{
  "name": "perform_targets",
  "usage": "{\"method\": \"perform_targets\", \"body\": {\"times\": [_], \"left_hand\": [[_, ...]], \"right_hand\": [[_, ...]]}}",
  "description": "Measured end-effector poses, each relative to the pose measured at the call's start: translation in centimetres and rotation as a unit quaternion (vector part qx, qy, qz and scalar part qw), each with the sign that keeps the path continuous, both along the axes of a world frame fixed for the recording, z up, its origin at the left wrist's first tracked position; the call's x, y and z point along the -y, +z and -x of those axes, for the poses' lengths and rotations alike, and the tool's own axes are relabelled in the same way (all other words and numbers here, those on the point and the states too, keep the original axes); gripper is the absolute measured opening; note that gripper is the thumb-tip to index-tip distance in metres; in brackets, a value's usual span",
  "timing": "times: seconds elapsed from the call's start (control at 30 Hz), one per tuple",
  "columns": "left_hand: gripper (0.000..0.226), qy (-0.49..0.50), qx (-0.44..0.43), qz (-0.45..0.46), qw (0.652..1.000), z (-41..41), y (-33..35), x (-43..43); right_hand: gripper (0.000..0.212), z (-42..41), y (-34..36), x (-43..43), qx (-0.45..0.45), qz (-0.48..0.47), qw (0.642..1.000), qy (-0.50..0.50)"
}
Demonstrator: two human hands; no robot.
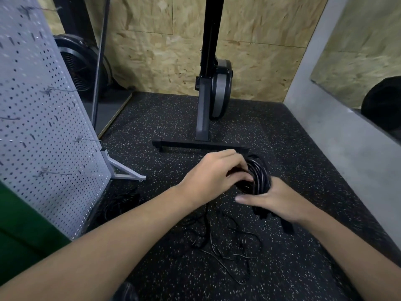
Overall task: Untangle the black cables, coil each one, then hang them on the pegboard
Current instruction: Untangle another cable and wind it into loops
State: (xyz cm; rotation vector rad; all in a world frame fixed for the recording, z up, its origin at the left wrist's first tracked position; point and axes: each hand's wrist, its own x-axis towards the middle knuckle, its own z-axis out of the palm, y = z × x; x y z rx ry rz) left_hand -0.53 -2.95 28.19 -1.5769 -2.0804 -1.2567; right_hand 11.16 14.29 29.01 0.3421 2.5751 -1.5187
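Head cam: the left hand (pixel 214 170) is pinching the black coil (pixel 259 173) with curled fingers, probably keeping the loops from springing apart. The right hand (pixel 280 203) is gripping its lower side, thumb sticking out. The loose cables (pixel 221 242) are trailing over the floor (pixel 303 268) below. The pegboard (pixel 43 127) is standing close on the left and the machine base (pixel 199 145) just ahead, so the right's looking roomiest.

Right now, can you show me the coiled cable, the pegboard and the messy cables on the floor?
coiled cable (pixel 258 172), head view, on its black loops.
pegboard (pixel 43 131), head view, on its grey holed face.
loose cables (pixel 210 235), head view, on one floor strand.
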Motion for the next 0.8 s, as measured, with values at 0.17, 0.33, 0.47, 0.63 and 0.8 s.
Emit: {"method": "perform_targets", "body": {"times": [0.17,0.33,0.47,0.63,0.8], "left_hand": [[0.029,-0.002,-0.041,0.024,0.999,-0.7,0.4,0.0],[0.049,-0.009,-0.221,0.119,0.968,1.1,-0.8,0.0],[0.050,-0.056,-0.112,0.145,0.981,1.4,-2.0,0.3],[0.042,-0.048,-0.066,0.189,0.978,1.7,-3.0,0.1],[0.041,-0.049,0.007,0.216,0.975,1.2,-3.2,0.1]], "right_hand": [[0.019,0.4,-0.9,0.6,0.043,-0.094,0.994,-0.029],[0.015,0.3,-0.6,0.6,0.053,-0.162,0.985,-0.002],[0.015,-0.4,-0.1,0.6,0.058,-0.127,0.988,0.058],[0.022,-1.0,0.2,1.0,0.043,-0.163,0.982,0.085],[0.018,-1.3,-0.4,0.2,0.035,-0.216,0.970,0.106]]}}
